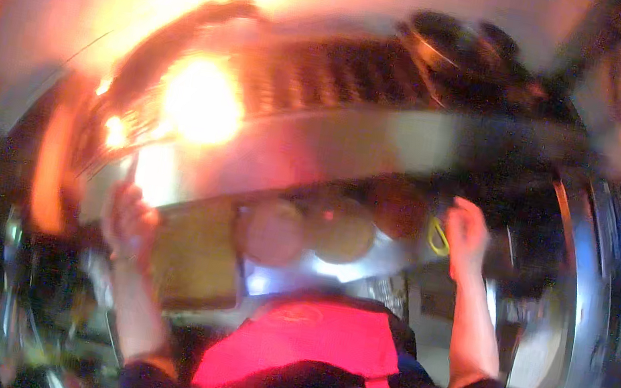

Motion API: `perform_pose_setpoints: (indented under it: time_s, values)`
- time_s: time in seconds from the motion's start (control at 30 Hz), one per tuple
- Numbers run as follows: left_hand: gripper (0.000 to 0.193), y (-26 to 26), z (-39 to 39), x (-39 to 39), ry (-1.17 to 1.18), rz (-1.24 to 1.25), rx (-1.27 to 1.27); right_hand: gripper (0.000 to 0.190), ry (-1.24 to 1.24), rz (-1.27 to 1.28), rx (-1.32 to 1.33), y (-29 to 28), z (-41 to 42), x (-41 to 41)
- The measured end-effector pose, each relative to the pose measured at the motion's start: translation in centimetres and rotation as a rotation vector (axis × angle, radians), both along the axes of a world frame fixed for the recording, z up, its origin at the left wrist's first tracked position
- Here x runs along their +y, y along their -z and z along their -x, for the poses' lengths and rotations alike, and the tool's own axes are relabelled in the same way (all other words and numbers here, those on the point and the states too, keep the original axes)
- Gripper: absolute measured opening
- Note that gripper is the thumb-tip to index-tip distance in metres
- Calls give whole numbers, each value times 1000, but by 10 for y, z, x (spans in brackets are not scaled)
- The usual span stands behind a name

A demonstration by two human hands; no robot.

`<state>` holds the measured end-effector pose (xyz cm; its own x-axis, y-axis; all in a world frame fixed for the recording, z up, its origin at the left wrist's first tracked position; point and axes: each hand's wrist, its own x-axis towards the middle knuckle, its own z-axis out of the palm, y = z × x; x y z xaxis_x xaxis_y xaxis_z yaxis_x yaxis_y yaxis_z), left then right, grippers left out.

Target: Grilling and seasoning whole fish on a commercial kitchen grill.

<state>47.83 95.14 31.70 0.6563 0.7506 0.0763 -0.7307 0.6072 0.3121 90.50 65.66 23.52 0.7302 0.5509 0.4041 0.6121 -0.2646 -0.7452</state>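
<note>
The picture is blurred. My left hand (131,220) is raised at the left, by a bright white patch on a pale ledge (353,152); whether it holds anything is too blurred to tell. On the right, my right hand (466,234) has its fingers curled beside a yellow loop-shaped thing (438,237); I cannot tell if it grips that. Between my hands lie a brownish-yellow rectangular board or tray (197,255) and two round flat pieces, a pinkish one (274,232) and a tan one (345,233), on a shiny surface.
Beyond the ledge runs a dark ribbed rack or grate (329,75) under glaring orange light. Dark rounded objects (461,47) stand at its right end. A very bright glow (203,101) lies at the left. Blue and silvery upright shapes (591,269) line the right side.
</note>
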Motion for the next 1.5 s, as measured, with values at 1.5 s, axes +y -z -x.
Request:
perform_pose_setpoints:
  time_s: [1.5]
  values:
    - [51,-6,142,77,249,-150,-176,51,-443,869,-399,-56,210,314]
